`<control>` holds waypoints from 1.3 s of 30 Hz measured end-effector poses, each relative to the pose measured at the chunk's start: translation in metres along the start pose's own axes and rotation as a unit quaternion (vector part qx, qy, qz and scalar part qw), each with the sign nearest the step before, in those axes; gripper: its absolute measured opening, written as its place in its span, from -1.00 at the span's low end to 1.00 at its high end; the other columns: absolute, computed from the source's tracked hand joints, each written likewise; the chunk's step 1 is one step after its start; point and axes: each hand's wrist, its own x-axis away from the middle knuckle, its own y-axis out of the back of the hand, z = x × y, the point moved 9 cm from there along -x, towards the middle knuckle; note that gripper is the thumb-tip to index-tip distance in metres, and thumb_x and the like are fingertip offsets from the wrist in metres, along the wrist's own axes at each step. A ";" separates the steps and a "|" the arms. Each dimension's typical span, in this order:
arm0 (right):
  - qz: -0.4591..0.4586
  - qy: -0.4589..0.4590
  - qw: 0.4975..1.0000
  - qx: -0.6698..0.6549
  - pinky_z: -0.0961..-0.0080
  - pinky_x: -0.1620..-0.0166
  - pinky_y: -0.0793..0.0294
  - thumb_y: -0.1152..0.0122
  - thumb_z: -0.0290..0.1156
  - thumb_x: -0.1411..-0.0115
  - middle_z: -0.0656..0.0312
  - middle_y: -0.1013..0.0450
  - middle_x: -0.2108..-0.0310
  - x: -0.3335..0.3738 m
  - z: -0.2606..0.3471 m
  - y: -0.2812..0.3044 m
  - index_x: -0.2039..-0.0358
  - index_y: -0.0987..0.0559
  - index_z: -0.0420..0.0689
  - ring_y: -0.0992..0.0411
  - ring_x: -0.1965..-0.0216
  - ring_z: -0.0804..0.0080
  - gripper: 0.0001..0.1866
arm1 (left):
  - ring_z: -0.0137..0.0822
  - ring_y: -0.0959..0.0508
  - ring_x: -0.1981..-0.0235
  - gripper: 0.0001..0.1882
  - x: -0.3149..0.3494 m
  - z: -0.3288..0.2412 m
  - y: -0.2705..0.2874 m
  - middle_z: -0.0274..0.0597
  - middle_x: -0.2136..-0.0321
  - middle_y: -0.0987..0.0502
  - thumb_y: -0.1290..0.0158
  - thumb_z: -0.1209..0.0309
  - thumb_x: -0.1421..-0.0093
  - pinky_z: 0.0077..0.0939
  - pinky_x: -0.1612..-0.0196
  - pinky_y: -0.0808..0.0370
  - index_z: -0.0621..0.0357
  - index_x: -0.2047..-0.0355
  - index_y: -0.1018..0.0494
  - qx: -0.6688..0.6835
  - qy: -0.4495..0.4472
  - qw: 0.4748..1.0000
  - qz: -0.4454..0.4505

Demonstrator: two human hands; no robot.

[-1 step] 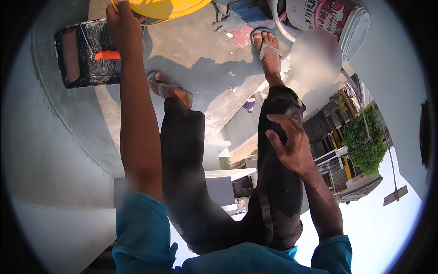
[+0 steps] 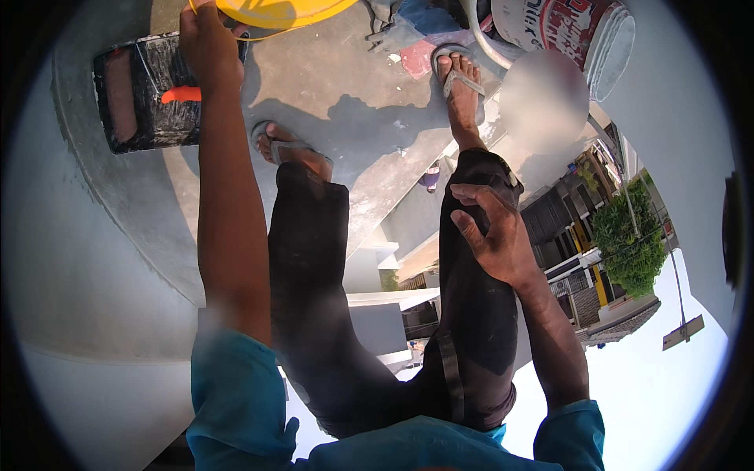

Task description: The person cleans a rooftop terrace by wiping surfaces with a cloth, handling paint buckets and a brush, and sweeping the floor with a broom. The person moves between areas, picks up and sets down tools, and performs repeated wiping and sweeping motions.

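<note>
White bucket [image 2: 522, 22] at upper right has a red label panel [image 2: 577, 31] and dark lettering; contents not visible. Black tray [image 2: 149, 144] on the floor, upper left, pale smears inside, orange handle [image 2: 182, 94] over it. Yellow round container [image 2: 287, 11] at the top edge, partly cropped; left hand [image 2: 210, 51] at its rim, fingers cut off, can't tell if gripping. Right hand [image 2: 499, 239] half-open, fingers loosely curled, thumb apart, over the right knee.
</note>
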 end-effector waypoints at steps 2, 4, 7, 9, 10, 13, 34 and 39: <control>0.006 -0.046 0.997 -0.069 0.28 -0.04 -0.55 -0.21 -0.26 -0.37 0.02 -0.57 0.02 -0.032 -0.019 -0.015 -0.09 -0.49 -0.22 -0.59 0.00 0.23 -0.62 | -0.14 -0.52 -0.13 -0.44 -0.015 0.009 0.005 0.00 -0.10 -0.44 0.04 0.04 -0.41 -0.15 -0.01 -0.68 0.29 -0.17 -0.33 0.010 0.000 1.000 0.029; -0.016 -0.036 0.993 -0.112 0.29 0.05 -0.60 -0.19 -0.32 -0.36 0.02 -0.60 0.11 -0.072 -0.041 -0.031 -0.09 -0.49 -0.17 -0.61 0.07 0.18 -0.65 | -0.42 -0.58 0.14 -0.57 -0.016 0.005 -0.003 -0.22 0.10 -0.54 0.00 0.17 -0.43 -0.42 0.21 -0.65 0.24 -0.13 -0.41 0.069 -0.001 0.996 0.063; -0.070 -0.049 0.995 -0.051 0.26 0.06 -0.60 -0.21 -0.33 -0.32 -0.03 -0.61 0.20 -0.142 -0.095 -0.051 -0.07 -0.48 -0.18 -0.62 0.16 0.03 -0.64 | -0.47 -0.58 0.15 -0.62 -0.035 -0.002 0.006 -0.24 0.11 -0.56 0.01 0.26 -0.45 -0.45 0.15 -0.65 0.22 -0.16 -0.43 0.043 -0.004 0.996 0.079; -0.123 -0.058 0.988 -0.066 0.25 0.09 -0.59 -0.21 -0.32 -0.32 -0.07 -0.61 0.22 -0.183 -0.132 -0.053 -0.03 -0.50 -0.19 -0.63 0.19 -0.01 -0.67 | -0.42 -0.59 0.06 -0.57 -0.070 -0.009 0.012 -0.19 0.02 -0.56 0.04 0.29 -0.47 -0.47 0.04 -0.62 0.24 -0.25 -0.37 0.002 -0.061 0.989 0.137; -0.143 -0.046 0.987 -0.058 0.27 0.10 -0.59 -0.20 -0.28 -0.31 -0.02 -0.62 0.24 -0.204 -0.147 -0.052 -0.02 -0.51 -0.17 -0.63 0.21 0.04 -0.66 | -0.40 -0.58 0.00 -0.56 -0.083 -0.013 0.010 -0.16 -0.04 -0.54 0.06 0.31 -0.47 -0.47 -0.03 -0.58 0.26 -0.27 -0.34 -0.004 -0.061 0.987 0.150; -0.205 -0.044 0.970 -0.121 0.32 0.15 -0.57 -0.18 -0.21 -0.30 0.07 -0.64 0.30 -0.241 -0.178 -0.044 0.02 -0.55 -0.13 -0.64 0.28 0.19 -0.67 | -0.34 -0.52 -0.16 -0.53 -0.100 -0.038 0.002 -0.07 -0.18 -0.48 0.08 0.35 -0.49 -0.44 -0.20 -0.47 0.30 -0.33 -0.27 -0.053 -0.091 0.983 0.154; -0.610 -0.129 0.766 -0.155 0.17 0.06 -0.37 -0.22 -0.40 -0.20 0.07 -0.37 0.25 -0.105 -0.312 -0.155 0.19 -0.51 -0.10 -0.39 0.16 0.03 -0.83 | -0.13 -0.23 -0.35 -0.18 0.175 -0.139 -0.359 -0.02 -0.32 -0.24 -0.20 0.07 -0.28 0.03 -0.38 -0.18 0.27 -0.37 -0.15 -0.125 -0.201 0.864 0.445; -0.584 -0.257 0.735 -0.232 0.17 0.03 -0.39 -0.30 -0.32 -0.13 0.12 -0.35 0.14 -0.039 -0.313 -0.319 0.16 -0.49 -0.08 -0.38 0.05 0.06 -0.71 | -0.02 -0.09 -0.43 -0.11 0.178 -0.112 -0.388 0.05 -0.39 -0.10 -0.20 0.10 -0.28 0.29 -0.27 -0.34 0.24 -0.42 -0.02 -0.149 -0.173 0.841 0.490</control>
